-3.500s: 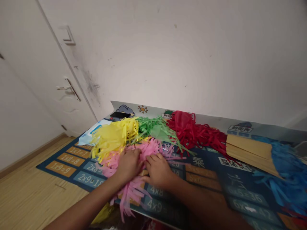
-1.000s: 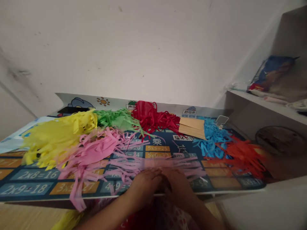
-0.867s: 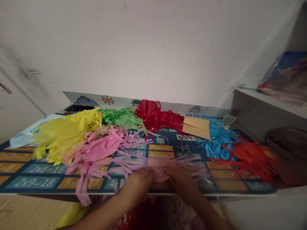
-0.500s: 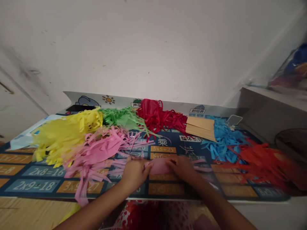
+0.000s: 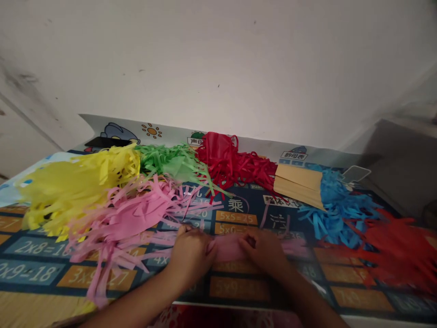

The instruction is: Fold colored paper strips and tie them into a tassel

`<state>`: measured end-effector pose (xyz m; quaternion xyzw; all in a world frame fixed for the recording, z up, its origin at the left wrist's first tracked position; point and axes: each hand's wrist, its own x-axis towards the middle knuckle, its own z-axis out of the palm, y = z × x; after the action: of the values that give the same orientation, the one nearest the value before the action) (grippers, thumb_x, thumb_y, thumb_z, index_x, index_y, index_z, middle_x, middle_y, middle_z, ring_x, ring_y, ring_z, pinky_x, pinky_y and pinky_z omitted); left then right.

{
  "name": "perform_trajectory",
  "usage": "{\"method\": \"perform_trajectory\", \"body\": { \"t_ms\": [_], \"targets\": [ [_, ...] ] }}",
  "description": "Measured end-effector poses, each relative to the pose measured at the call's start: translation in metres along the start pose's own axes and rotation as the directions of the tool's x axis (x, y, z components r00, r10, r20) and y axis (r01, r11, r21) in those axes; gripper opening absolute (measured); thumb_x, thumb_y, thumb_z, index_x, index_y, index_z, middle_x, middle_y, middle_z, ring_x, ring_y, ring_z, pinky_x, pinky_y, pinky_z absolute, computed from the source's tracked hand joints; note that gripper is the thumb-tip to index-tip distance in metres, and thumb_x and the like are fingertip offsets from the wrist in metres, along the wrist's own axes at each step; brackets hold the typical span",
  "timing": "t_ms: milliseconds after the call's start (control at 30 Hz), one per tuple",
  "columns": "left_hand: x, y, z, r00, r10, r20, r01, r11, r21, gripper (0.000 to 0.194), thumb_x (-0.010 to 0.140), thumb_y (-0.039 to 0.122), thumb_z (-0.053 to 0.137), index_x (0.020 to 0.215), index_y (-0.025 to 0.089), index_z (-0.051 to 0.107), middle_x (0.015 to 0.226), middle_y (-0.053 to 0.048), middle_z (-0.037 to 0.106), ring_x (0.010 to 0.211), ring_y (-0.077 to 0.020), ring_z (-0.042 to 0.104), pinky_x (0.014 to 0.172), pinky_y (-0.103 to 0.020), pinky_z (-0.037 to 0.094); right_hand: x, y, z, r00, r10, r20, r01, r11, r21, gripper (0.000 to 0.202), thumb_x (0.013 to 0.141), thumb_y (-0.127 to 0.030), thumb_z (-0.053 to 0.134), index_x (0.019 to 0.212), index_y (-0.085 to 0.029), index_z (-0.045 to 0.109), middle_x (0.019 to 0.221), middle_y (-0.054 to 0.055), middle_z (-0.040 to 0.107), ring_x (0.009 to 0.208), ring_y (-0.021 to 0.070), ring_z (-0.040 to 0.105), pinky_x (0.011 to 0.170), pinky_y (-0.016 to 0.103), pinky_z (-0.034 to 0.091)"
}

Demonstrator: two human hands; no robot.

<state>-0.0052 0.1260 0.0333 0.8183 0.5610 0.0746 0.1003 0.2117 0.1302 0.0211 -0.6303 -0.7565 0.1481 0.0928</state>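
Between my two hands a pink fringed paper strip [image 5: 228, 247] is stretched flat just above the printed mat [image 5: 239, 288]. My left hand [image 5: 193, 248] pinches its left end, fingers curled, with pink fringes sticking out to the left. At the other end my right hand [image 5: 262, 250] grips the strip between thumb and fingers, and blurred fringes show beyond it. A heap of pink fringed paper [image 5: 139, 214] lies left of my left hand. Behind my hands is a bunch of dark red fringed paper [image 5: 232, 161].
Yellow paper fringe [image 5: 78, 187] and green fringe [image 5: 174, 161] lie at the back left, near a dark flat object [image 5: 105, 142]. Tan folded paper [image 5: 298, 184], blue fringe [image 5: 341, 212] and orange-red fringe [image 5: 399, 248] spread to the right. A wall [image 5: 218, 59] stands behind.
The view has moved closer to the mat and shifted a little. Both hands still hold the pink strip, which looks slightly wider spread between them.
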Motion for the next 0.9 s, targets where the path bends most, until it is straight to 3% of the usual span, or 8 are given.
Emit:
{"method": "perform_trajectory", "body": {
  "t_ms": [233,367,433,500,600,700,767,900],
  "targets": [
    [0.001,-0.002,0.001,1.000,0.008,0.003,-0.008,1.000,0.018,0.027,0.085,0.030,0.053,0.061,0.021,0.062,0.066,-0.005,0.069,0.070,-0.0227,0.062,0.077,-0.039,0.034,0.002,-0.003,0.001,1.000,0.015,0.004,-0.015,1.000,-0.008,0.020,0.084,-0.031,0.060,0.068,-0.021,0.065,0.068,0.002,0.069,0.062,0.0161,0.057,0.055,0.026,0.026],
    [0.001,0.000,0.001,0.993,0.020,-0.117,-0.020,1.000,0.000,0.012,0.081,0.025,0.059,0.090,0.022,0.065,0.084,-0.005,0.070,0.083,-0.0244,0.062,0.079,-0.040,0.036,0.006,-0.003,0.001,1.000,0.020,-0.021,-0.020,0.999,-0.029,0.018,0.083,-0.032,0.062,0.068,-0.022,0.064,0.066,0.001,0.069,0.059,0.0160,0.057,0.053,0.027,0.025],
    [0.001,0.001,0.002,0.964,0.148,-0.222,-0.142,0.989,0.044,0.024,0.079,0.018,0.062,0.103,0.024,0.063,0.105,-0.006,0.067,0.100,-0.0270,0.057,0.087,-0.043,0.035,0.005,0.001,-0.004,0.997,0.046,-0.061,-0.048,0.998,-0.032,0.011,0.083,-0.030,0.061,0.076,-0.022,0.066,0.071,0.001,0.070,0.065,0.0177,0.060,0.057,0.027,0.030],
    [0.002,0.001,0.001,0.906,0.374,-0.200,-0.349,0.925,0.149,0.019,0.081,0.013,0.062,0.095,0.025,0.064,0.107,-0.004,0.066,0.105,-0.0263,0.054,0.093,-0.045,0.032,-0.002,0.005,-0.013,0.978,0.080,-0.194,-0.090,0.995,-0.044,0.012,0.086,-0.026,0.057,0.090,-0.020,0.067,0.088,0.006,0.072,0.081,0.0221,0.062,0.069,0.030,0.036],
    [0.003,0.001,-0.002,0.815,0.578,-0.037,-0.554,0.797,0.242,0.010,0.084,0.013,0.060,0.081,0.023,0.063,0.083,-0.001,0.066,0.089,-0.0220,0.055,0.095,-0.045,0.031,-0.023,0.006,-0.026,0.926,-0.161,-0.342,0.133,0.986,-0.104,0.022,0.086,-0.019,0.053,0.106,-0.018,0.063,0.109,0.011,0.067,0.102,0.0258,0.057,0.091,0.039,0.033],
    [0.000,0.007,-0.008,0.793,0.609,0.019,-0.589,0.759,0.276,0.006,0.082,0.024,0.062,0.079,0.020,0.065,0.076,-0.003,0.064,0.083,-0.0227,0.055,0.103,-0.050,0.026,-0.039,0.002,-0.027,0.826,-0.549,-0.130,0.534,0.835,-0.135,0.026,0.085,-0.013,0.052,0.107,-0.020,0.062,0.105,0.007,0.068,0.100,0.0220,0.058,0.099,0.039,0.029],
    [-0.002,0.013,-0.010,0.800,0.599,0.032,-0.577,0.754,0.312,0.016,0.080,0.032,0.061,0.081,0.018,0.068,0.075,-0.005,0.065,0.081,-0.0241,0.056,0.107,-0.055,0.020,-0.038,0.002,-0.019,0.794,-0.607,-0.030,0.597,0.789,-0.146,0.024,0.085,-0.013,0.052,0.106,-0.019,0.063,0.101,0.007,0.069,0.098,0.0220,0.058,0.099,0.039,0.029],
    [-0.004,0.018,-0.009,0.832,0.554,0.038,-0.530,0.772,0.350,0.018,0.080,0.027,0.058,0.084,0.015,0.070,0.077,-0.008,0.066,0.077,-0.0244,0.059,0.106,-0.058,0.021,-0.019,0.015,-0.007,0.858,-0.509,-0.072,0.498,0.857,-0.129,0.023,0.083,-0.012,0.052,0.102,-0.017,0.065,0.095,0.008,0.070,0.089,0.0211,0.060,0.090,0.037,0.034]
  ]
}}
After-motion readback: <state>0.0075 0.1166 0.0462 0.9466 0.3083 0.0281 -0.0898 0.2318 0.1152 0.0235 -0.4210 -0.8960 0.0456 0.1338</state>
